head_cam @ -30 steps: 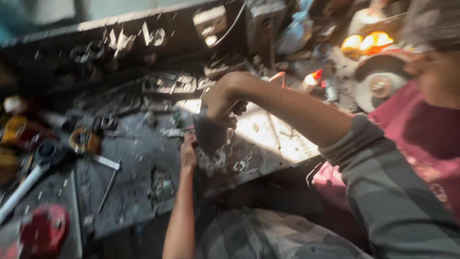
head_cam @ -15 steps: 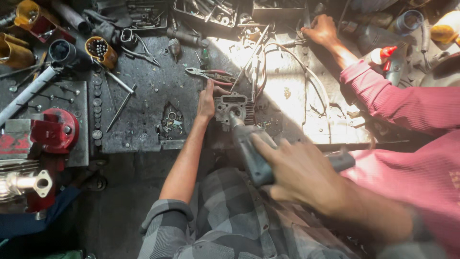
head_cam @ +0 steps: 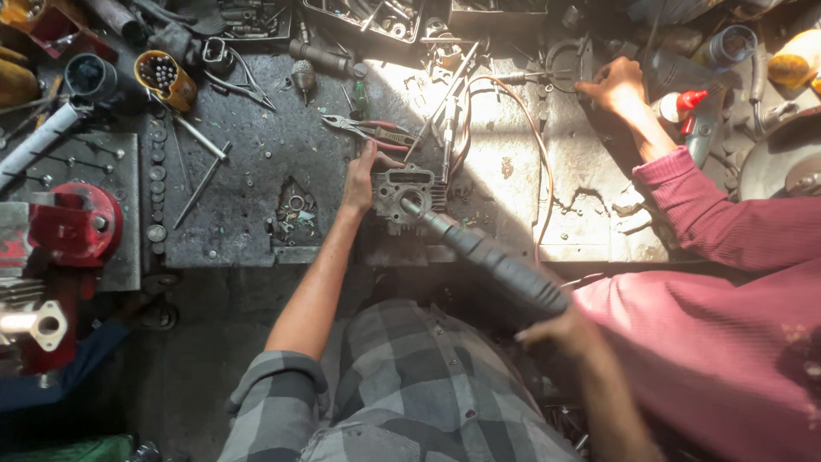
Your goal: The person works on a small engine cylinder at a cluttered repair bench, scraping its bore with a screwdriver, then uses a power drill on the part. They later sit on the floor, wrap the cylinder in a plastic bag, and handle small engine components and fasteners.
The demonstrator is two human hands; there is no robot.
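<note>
Steadying a metal part for the power tool

At frame centre, my left hand (head_cam: 359, 178) has its fingers closed on the grey engine casting (head_cam: 409, 192), bracing it flat on the workbench (head_cam: 248, 171); my right hand (head_cam: 560, 329), lower right, wraps the black power tool (head_cam: 492, 261), tip on the casting.

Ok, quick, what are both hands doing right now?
Left hand: closed on the metal part.
Right hand: closed around the tool.
</note>
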